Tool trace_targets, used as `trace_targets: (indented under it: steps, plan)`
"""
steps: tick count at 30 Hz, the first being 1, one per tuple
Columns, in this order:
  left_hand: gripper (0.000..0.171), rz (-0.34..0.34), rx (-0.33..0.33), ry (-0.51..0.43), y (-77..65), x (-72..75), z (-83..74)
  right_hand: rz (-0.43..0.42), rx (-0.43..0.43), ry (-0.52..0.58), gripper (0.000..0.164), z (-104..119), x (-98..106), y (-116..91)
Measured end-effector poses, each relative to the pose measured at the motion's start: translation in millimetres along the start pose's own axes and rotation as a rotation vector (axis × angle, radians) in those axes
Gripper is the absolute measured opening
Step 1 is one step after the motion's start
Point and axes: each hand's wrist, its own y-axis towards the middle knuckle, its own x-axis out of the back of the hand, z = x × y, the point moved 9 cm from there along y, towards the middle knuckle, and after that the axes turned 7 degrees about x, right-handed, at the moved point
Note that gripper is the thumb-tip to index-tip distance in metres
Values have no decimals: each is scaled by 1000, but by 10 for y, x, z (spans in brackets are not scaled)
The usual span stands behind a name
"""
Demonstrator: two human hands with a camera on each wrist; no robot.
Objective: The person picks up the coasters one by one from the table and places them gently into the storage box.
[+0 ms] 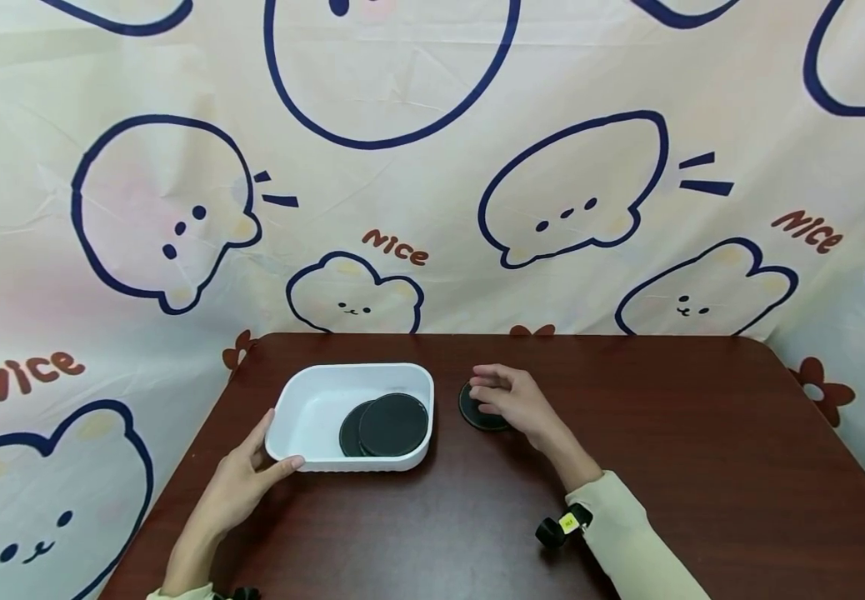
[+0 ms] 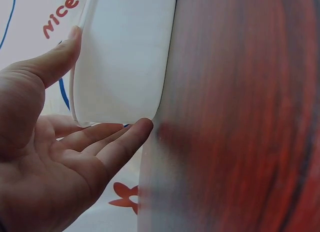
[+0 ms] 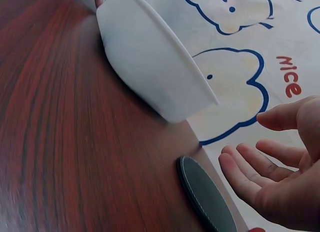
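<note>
My left hand (image 1: 233, 483) holds the near left corner of a white plastic tub (image 1: 305, 417), its thumb at the rim and its fingers along the outer wall. Inside the tub lie two round black coasters (image 1: 395, 425), one overlapping the other at the right side. To the right of the tub, another black coaster (image 1: 477, 414) with a stitched edge (image 3: 205, 192) lies flat on the table. Over that coaster hovers my right hand (image 1: 511, 402), its fingers spread and holding nothing; in the right wrist view a gap shows between fingers and coaster.
A dark brown wooden table (image 1: 665, 467) bears everything, its far edge just behind the tub. Behind it hangs a pale cloth (image 1: 447, 192) printed with cartoon animals. A black strap (image 1: 563, 527) with a yellow tag is at my right wrist.
</note>
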Motion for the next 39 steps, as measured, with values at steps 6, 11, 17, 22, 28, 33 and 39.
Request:
trace_targets:
  steps: [6, 11, 17, 22, 28, 33, 39]
  plan:
    - [109, 7, 11, -8, -1, -13, 2, -10, -1, -26, 49, -18, 138, -30]
    - [110, 3, 9, -10, -6, 3, -1, -13, 4, -36, 52, -31, 245, -38]
    - [109, 1, 15, -15, -13, 10, 3, -23, 5, -59, 53, -47, 395, -39]
    - [108, -10, 1, -24, -7, 11, 8, -22, -16, -89, 54, -96, 507, -23]
    - [108, -11, -11, -19, 7, 0, 14, -22, -16, -101, 56, -162, 640, -3]
    - [108, -11, -16, -24, 3, -1, 20, -14, -1, -134, 61, -196, 702, 52]
    - [107, -17, -14, -25, 3, 9, 12, 14, -3, -250, 68, -217, 697, 145]
